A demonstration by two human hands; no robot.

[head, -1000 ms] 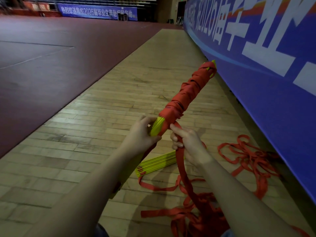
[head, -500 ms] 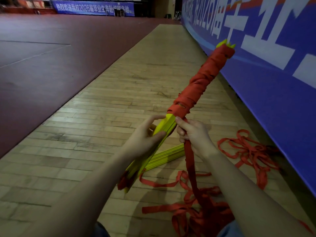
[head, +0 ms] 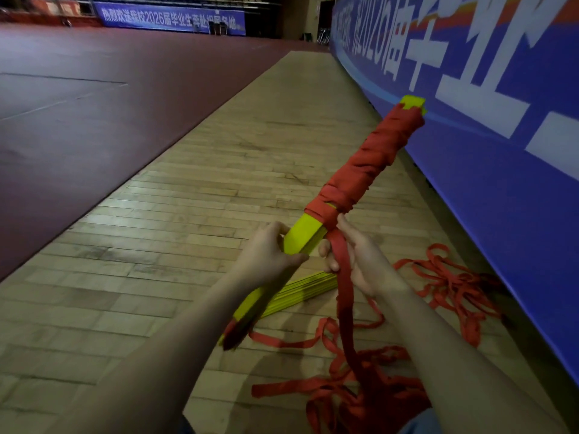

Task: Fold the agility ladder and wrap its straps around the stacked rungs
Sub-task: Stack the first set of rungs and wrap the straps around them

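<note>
Loose straps [head: 369,389]: a red tangle is seen nearest the viewer, lying on the floor and trailing toward the wall; a knot or snag is judged likely if the feed is drawn up faster than the tangle can release.
Left hand [head: 269,250]: it is closed around the bare yellow part of the stacked rungs [head: 305,236], thumb over the top face; a slackened hold is judged to let the flat rungs fan apart at the unwrapped lower end.
Right hand [head: 357,261]: the fingers are curled about the working strap [head: 340,261], which is held taut just below the last turn; loss of tension here is judged to loosen the turns already laid.
Bundle position: it is held aloft between the hands, tilted up and away to the right; its far half is covered by the wrapped section [head: 369,164], with a yellow tip exposed beyond.
Second rung stack [head: 300,291]: it lies on the floor beneath the hands, and a loop may be caught on it.
Surface: a wooden plank floor [head: 219,183] is shown, bordered at left by maroon court matting [head: 94,104].
Room: a dim sports hall is bounded at right by a blue banner wall [head: 501,151]; a further banner [head: 172,20] is hung at the far end.
</note>
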